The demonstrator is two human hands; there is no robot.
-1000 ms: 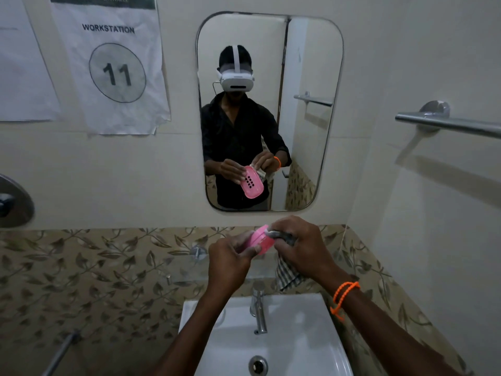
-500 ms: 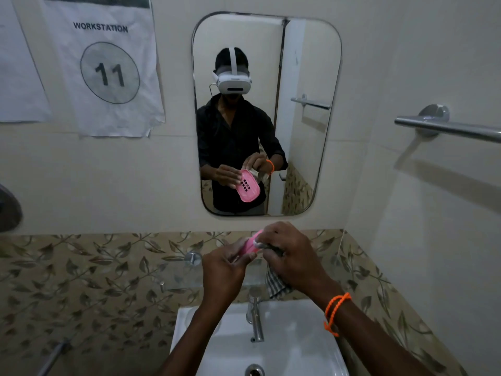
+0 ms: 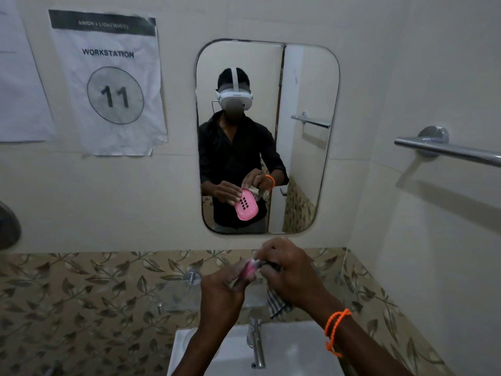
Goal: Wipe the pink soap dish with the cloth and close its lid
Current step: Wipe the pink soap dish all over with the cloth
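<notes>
Head-cam view, bathroom. Two bare hands held up close together over a white sink (image 3: 298, 351), in front of a wall mirror (image 3: 267, 63).

Left hand (image 3: 221, 290): fingers curled round the pink soap dish (image 3: 250, 270), gripping it from the left and underneath. Only a thin pink sliver shows directly between the hands, so the dish sits edge-on to the camera, w/ its long axis running roughly near-to-far and tipped upward. Mirror reflection shows its slotted face turned away from the person, toward the wall.

Right hand (image 3: 288, 270): fingers clenched on a checked cloth (image 3: 276, 303), pressed against the dish from the right. Cloth's loose end hangs below the hand, above the tap (image 3: 256, 346). Orange cord bracelet (image 3: 336, 325) on the right wrist.

Key relation: dish is sandwiched between both hands, touching each; left hand carries it, right hand works the cloth on its upper right side. Judgement: wiping step underway; lid not visibly closed, though the lid itself can't be made out directly.

Next move prob. needs the left hand to keep the dish steady while the right slides the cloth along the long axis. Whether the lid hinges or is separate: can't tell.

Around: "Workstation 11" paper sign (image 3: 108, 82) far left on wall, chrome towel bar (image 3: 447, 150) right, leaf-pattern tiles (image 3: 81, 294) behind the sink.
</notes>
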